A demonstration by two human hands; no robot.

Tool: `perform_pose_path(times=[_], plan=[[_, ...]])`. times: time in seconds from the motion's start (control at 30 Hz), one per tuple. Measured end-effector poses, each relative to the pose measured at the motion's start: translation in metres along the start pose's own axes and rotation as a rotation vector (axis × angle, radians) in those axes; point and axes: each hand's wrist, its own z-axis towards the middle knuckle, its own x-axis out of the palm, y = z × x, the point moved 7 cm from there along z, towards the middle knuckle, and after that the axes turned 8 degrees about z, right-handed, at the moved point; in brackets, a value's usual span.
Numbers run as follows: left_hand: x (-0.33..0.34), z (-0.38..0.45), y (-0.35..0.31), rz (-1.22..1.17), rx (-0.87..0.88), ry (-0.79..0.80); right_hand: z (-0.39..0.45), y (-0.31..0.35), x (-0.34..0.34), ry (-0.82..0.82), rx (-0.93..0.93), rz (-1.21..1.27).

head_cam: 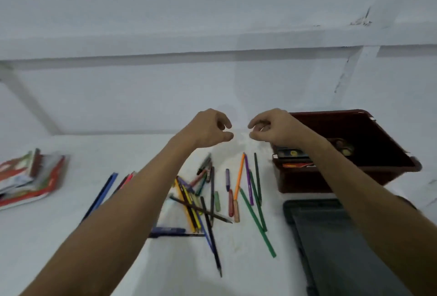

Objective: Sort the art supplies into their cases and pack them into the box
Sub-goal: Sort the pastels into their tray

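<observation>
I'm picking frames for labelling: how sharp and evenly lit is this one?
Head view: soft all over, with both forearms smeared; the left hand and right hand are blurred. Light is flat and bluish, with no glare and only faint shadows under the pencils. Wide-angle bending shows along the wall ledge.
</observation>
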Motion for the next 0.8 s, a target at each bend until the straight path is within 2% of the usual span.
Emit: perform_pose_path(times=[0.27, 0.47, 0.63, 0.73, 0.8], plan=[[-0.046, -0.117, 0.218, -0.049, -0.312, -0.048, 0.055, 0.116, 0.182, 0.236, -0.114, 0.087], [-0.102, -0.210, 0.365, -0.100, -0.509, -0.175, 0.088, 0.195, 0.319, 0.388, -0.123, 0.151], [-0.140, -0.279, 0.474, -0.051, -0.755, -0.319, 0.119, 0.240, 0.408, 0.369, -0.073, 0.193], [-0.149, -0.309, 0.532, -0.028, -0.912, -0.349, 0.136, 0.258, 0.448, 0.302, -0.035, 0.182], [-0.147, -0.322, 0.562, -0.101, -1.014, -0.347, 0.147, 0.263, 0.465, 0.238, 0.022, 0.181]])
